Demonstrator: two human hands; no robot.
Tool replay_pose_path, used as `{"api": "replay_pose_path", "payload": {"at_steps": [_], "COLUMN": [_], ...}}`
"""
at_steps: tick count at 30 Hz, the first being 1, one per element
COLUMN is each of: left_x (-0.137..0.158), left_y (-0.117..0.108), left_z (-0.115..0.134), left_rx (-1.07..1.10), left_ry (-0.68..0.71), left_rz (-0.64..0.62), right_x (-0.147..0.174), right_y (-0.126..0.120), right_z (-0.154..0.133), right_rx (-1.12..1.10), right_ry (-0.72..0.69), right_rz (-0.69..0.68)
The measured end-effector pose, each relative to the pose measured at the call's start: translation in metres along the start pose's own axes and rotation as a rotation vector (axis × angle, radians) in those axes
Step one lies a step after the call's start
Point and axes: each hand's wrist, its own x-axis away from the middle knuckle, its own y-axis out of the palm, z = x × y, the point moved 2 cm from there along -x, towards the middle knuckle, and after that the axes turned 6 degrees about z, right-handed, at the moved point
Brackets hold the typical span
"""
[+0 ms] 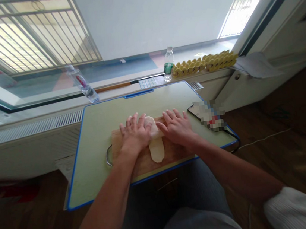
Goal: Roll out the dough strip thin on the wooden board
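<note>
A long, flat strip of pale dough (157, 152) lies on a wooden cutting board (175, 152). My left hand (135, 135) is palm down at the dough's left side, fingers spread and thumb at its edge. Opposite it, my right hand (179, 129) also lies palm down with its fingers outstretched, the thumb reaching toward the dough. Between the two thumbs a whitish band crosses the strip; whether it is a rolling pin or part of the dough I cannot tell. My palms hide what is beneath them.
The board rests on a small green table (96, 133) with a blue rim. A blurred-out phone-like device (196, 111) with a cable lies at right. Along the windowsill stand two plastic bottles, one left (83, 85) and one central (168, 67), beside yellow egg trays (205, 64).
</note>
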Motion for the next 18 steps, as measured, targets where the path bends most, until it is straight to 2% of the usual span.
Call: {"api": "replay_pose_path", "payload": {"at_steps": [3, 5, 7, 11, 13, 15, 18], "left_x": [-0.030, -0.027, -0.005, 0.058, 0.070, 0.060, 0.014], "left_y": [-0.004, -0.004, -0.003, 0.001, 0.002, 0.003, 0.003], "left_z": [-0.003, -0.002, 0.001, 0.008, 0.009, 0.008, 0.005], "left_rx": [0.009, 0.008, 0.002, -0.011, -0.011, -0.014, -0.012], "left_ry": [-0.035, -0.039, -0.013, 0.065, 0.078, 0.067, 0.031], "left_rz": [-0.039, -0.034, -0.004, 0.084, 0.105, 0.117, 0.079], "right_x": [-0.033, -0.032, -0.011, 0.051, 0.066, 0.060, 0.019], "right_y": [0.001, 0.001, -0.001, -0.007, -0.007, -0.006, -0.001], "right_z": [-0.001, -0.002, -0.002, -0.004, -0.004, -0.004, -0.003], "right_rx": [-0.025, -0.025, -0.019, -0.030, -0.033, -0.031, -0.019], "right_ry": [0.029, 0.024, -0.009, -0.076, -0.082, -0.073, -0.041], "right_rz": [-0.073, -0.093, -0.080, -0.001, 0.020, 0.018, -0.006]}}
